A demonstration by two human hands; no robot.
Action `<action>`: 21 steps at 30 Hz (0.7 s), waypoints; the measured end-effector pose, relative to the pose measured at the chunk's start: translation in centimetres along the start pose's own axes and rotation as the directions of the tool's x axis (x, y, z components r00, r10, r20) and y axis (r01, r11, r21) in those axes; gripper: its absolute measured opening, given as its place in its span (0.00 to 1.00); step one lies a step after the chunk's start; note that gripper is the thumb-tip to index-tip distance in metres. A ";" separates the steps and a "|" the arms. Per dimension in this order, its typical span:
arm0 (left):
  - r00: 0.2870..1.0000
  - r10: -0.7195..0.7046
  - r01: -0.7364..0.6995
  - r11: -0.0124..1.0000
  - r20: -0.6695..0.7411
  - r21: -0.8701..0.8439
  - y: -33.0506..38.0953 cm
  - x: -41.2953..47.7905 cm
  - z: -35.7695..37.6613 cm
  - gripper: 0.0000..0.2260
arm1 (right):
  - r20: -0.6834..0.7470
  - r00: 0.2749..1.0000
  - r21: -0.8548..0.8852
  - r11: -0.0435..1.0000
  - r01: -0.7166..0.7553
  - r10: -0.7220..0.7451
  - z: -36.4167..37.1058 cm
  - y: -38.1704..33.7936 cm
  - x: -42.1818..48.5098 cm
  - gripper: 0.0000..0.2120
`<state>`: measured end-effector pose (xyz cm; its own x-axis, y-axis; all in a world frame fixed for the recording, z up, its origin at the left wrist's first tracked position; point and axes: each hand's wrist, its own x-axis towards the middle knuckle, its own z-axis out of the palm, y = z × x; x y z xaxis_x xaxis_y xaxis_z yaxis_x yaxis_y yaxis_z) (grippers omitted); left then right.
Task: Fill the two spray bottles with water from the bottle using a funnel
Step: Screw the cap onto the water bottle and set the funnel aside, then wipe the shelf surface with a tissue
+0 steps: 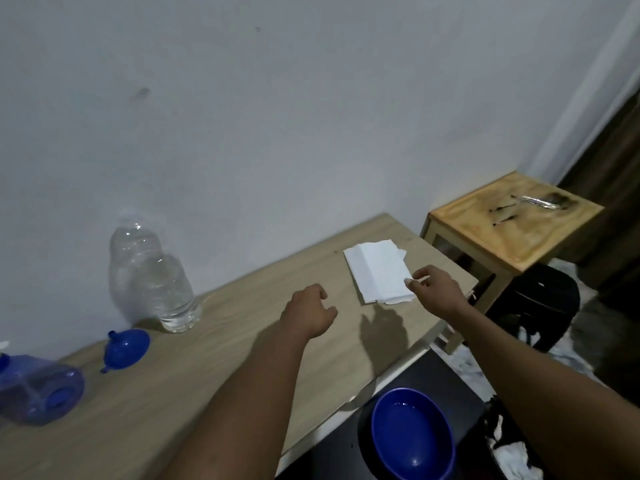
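A large clear water bottle (152,275) stands upright against the wall at the left of the wooden table (221,358). A blue funnel (126,349) lies on its side in front of it. At the far left edge a translucent blue spray bottle (38,389) lies on its side. My left hand (310,313) hovers loosely curled over the table's middle, holding nothing. My right hand (434,289) pinches the near corner of a stack of white tissues (377,271) lying on the table's right end.
A blue bowl (412,438) sits on a black stool below the table's near edge. A small wooden side table (512,223) with small items stands at the right, a black stool (543,303) in front of it. Crumpled tissues lie on the floor.
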<state>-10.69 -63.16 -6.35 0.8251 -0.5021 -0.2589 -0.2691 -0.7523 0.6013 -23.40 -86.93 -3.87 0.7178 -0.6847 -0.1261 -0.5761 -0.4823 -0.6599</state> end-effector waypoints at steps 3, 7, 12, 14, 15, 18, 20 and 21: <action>0.992 -0.130 0.129 0.984 -0.002 -0.123 3.6 3.0 3.1 0.21 | 0.047 0.999 0.160 0.987 -0.030 0.023 -0.1 1.7 4.1 0.15; 0.959 -0.285 0.278 0.933 0.005 -0.227 7.4 5.7 6.2 0.26 | 0.127 0.989 0.461 0.879 -0.121 0.069 0.5 2.6 7.5 0.12; 0.894 -0.448 0.429 0.840 0.023 -0.333 8.4 8.4 9.3 0.34 | 0.192 0.960 0.712 0.644 -0.279 0.203 1.9 2.9 10.4 0.20; 0.865 -0.502 0.472 0.797 0.021 -0.378 7.5 10.1 10.8 0.38 | 0.226 0.948 0.751 0.579 -0.317 0.225 2.6 3.2 11.1 0.23; 0.853 -0.522 0.488 0.782 0.020 -0.388 6.6 11.0 11.7 0.39 | 0.240 0.943 0.751 0.571 -0.331 0.230 2.9 3.5 11.3 0.24; 0.818 -0.575 0.533 0.747 0.017 -0.397 6.6 11.4 12.1 0.36 | 0.278 0.928 0.744 0.556 -0.371 0.247 3.9 4.4 11.7 0.26; 0.812 -0.583 0.552 0.752 0.029 -0.359 7.5 10.9 11.6 0.27 | 0.288 0.922 0.752 0.536 -0.384 0.258 4.2 4.9 12.0 0.27; 0.809 -0.586 0.563 0.751 0.044 -0.345 7.9 10.8 11.6 0.23 | 0.288 0.921 0.753 0.532 -0.387 0.263 4.2 5.1 12.2 0.27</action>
<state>-9.61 -79.45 -13.17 0.8035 0.0159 -0.5951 0.4336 -0.7005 0.5669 -15.91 -95.42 -11.87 0.6221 -0.6003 -0.5026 -0.2894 0.4202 -0.8600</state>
